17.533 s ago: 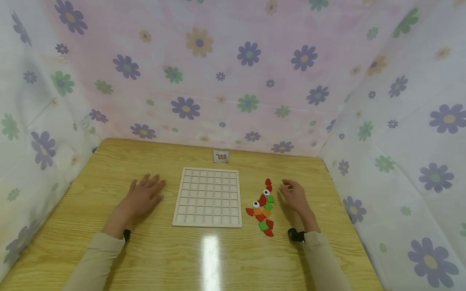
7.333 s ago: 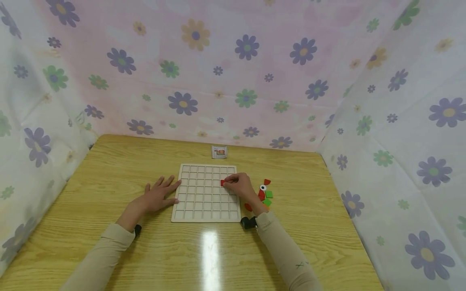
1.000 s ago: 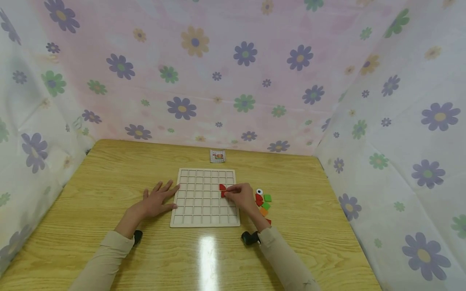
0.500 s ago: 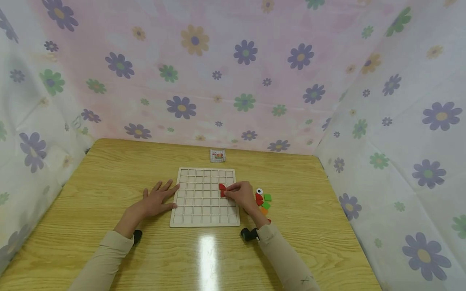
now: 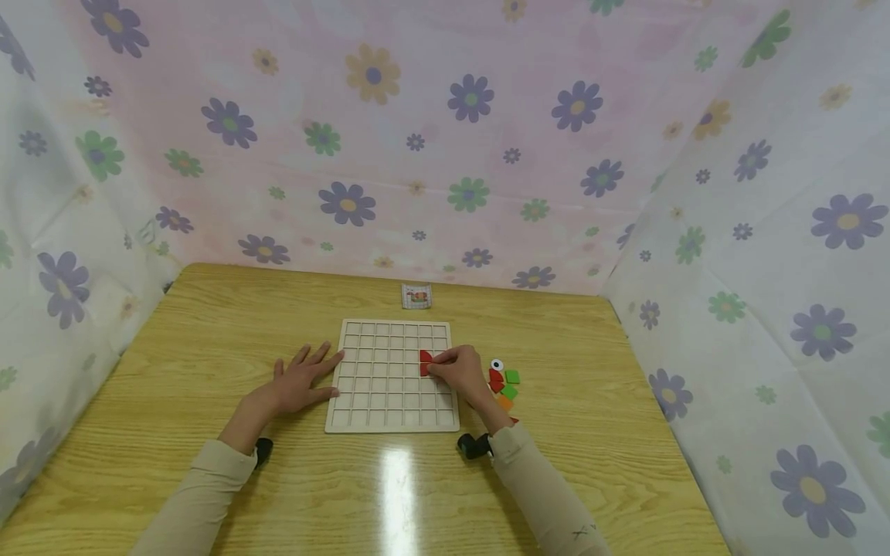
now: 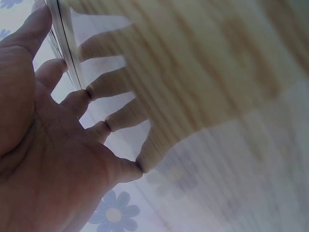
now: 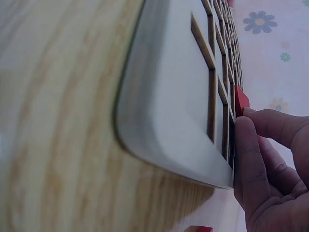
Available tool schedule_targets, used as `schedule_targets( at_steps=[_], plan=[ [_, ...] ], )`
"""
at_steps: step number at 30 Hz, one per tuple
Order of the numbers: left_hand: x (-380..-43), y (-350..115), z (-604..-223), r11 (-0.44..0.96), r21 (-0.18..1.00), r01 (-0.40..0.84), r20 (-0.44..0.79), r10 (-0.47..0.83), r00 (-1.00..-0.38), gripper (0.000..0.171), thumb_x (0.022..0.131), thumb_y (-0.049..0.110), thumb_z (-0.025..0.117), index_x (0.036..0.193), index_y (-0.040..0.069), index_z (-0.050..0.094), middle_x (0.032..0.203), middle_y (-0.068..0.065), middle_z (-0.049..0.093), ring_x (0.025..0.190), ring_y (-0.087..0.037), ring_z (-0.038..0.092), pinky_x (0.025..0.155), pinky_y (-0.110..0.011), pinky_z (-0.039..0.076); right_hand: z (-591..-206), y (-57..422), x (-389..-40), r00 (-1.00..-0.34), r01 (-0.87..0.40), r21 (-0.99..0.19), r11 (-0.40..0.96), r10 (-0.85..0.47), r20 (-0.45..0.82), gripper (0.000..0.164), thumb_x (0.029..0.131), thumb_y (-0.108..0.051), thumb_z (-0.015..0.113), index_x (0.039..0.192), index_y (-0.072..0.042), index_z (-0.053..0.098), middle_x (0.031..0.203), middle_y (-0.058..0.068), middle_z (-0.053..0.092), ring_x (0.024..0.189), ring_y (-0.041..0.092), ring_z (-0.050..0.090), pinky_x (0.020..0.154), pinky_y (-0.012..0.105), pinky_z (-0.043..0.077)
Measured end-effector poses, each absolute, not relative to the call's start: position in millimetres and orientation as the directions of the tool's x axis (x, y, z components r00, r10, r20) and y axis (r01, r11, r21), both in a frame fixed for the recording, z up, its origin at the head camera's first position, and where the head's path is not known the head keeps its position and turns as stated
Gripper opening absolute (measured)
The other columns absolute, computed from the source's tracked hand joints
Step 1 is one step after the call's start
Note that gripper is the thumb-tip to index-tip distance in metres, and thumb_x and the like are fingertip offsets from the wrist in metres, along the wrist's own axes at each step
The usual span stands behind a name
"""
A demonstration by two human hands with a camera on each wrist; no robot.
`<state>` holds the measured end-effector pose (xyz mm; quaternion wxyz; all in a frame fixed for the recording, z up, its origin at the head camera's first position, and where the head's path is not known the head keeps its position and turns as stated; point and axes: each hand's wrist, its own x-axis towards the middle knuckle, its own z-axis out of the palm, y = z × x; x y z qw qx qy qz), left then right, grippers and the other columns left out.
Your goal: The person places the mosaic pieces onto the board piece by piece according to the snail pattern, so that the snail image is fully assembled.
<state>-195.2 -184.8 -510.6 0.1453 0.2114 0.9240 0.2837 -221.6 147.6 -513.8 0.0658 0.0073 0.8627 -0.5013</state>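
Red, smooth and flat, a small piece [image 5: 425, 371] sits at the fingertips of the right hand [image 5: 462, 374], pinched between thumb and forefinger over a square toward the right of the wooden board [image 5: 389, 429]; whether it lies fully down in its recess I cannot tell. Just on its far side, in the neighbouring square, lies a red quarter-round [image 5: 426, 356] with one curved edge. The board itself is pale, fine-grained wood, round-cornered, with thin raised ribs making a grid of squares. At its left edge the left hand [image 5: 295, 386] lies with fingers spread, tips touching the rim. To the right, near the right wrist, loose pieces gather on the table: a white disc [image 5: 497, 364] with a black eye dot, red pieces [image 5: 496, 386], two green squares [image 5: 512, 377] and an orange one [image 5: 504, 403]. Beyond the board's far edge rests a little card [image 5: 416, 296] printed with a colourful figure on a grid, too small to read. Dark green strokes [image 5: 582, 532] mark the beige right sleeve [image 5: 545, 490], illegible from here. The glossy yellow wood-grain table [image 5: 334, 494] meets hanging cloth [image 5: 410, 166] patterned with purple, green and orange flowers.
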Motion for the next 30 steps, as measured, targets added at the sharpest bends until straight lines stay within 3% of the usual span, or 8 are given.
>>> schedule_targets(
  at_steps=[10, 30],
  plan=[
    [-195.6, -185.4, -512.3, 0.747, 0.589, 0.309, -0.145, 0.473, -0.869, 0.074, 0.1, 0.039, 0.064, 0.16, 0.008, 0.033, 0.166, -0.027, 0.016, 0.149, -0.059, 0.006, 0.103, -0.086, 0.0, -513.6, 148.0, -222.2, -0.989, 0.1, -0.897, 0.431, -0.059, -0.138, 0.011, 0.087, -0.006, 0.079, 0.09, 0.004, 0.078, 0.083, 0.013, 0.075, 0.065, 0.013, 0.071, 0.064, 0.028, 0.06],
    [-195.9, -185.2, -510.9, 0.739, 0.606, 0.295, -0.164, 0.478, -0.863, 0.074, 0.101, 0.04, 0.063, 0.16, 0.008, 0.031, 0.167, -0.027, 0.013, 0.15, -0.058, 0.002, 0.104, -0.086, -0.003, -515.0, 145.6, -223.2, -0.993, 0.091, -0.876, 0.473, -0.026, -0.118, 0.013, 0.084, -0.009, 0.082, 0.086, 0.003, 0.077, 0.078, 0.012, 0.073, 0.059, 0.013, 0.068, 0.06, 0.027, 0.058]
  ],
)
